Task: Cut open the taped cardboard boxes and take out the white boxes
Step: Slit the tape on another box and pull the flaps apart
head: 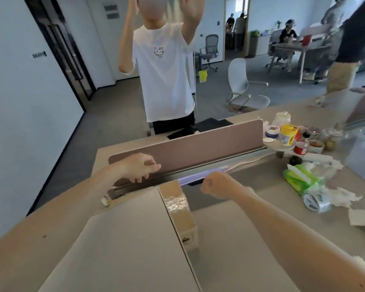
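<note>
A large cardboard box (135, 239) lies in front of me, its pale top filling the lower middle of the view. A narrow brown side with clear tape (177, 204) runs down its middle. My left hand (140, 167) hovers above the box's far left corner by the desk divider, fingers loosely curled and holding nothing. My right hand (216, 184) is a fist just past the box's far right corner. A long purple object (195, 177) lies right behind that fist. I cannot see anything inside the fist. No white box is in view.
A pink desk divider (198, 142) stands across the desk just beyond the box. Jars, bottles, a green wipes pack (299, 179) and crumpled tissue clutter the right side. A person in a white T-shirt (164, 72) stands behind the divider with both arms raised. Office chairs and other people are further back.
</note>
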